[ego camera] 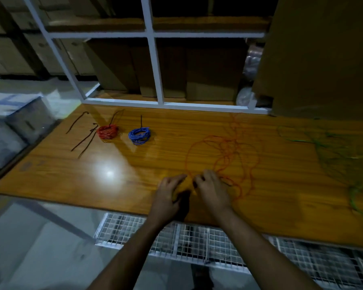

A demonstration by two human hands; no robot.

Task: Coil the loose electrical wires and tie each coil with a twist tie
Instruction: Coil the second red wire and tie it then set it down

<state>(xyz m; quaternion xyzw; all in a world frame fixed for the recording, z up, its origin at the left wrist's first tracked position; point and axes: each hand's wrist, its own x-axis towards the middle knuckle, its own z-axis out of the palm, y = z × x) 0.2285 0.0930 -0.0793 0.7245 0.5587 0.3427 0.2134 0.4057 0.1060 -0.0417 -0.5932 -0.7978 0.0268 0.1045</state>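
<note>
While our two hands meet near the tabletop's (71, 181) front edge, left hand (168, 197) relaxed, right hand (212, 189) pinches the loose orange wire (224, 151) sprawling just beyond them.

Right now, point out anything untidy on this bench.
The orange wire sprawls in loose loops beyond both hands, and the green wire lies tangled at right; the red coil and blue coil sit neat.
</note>
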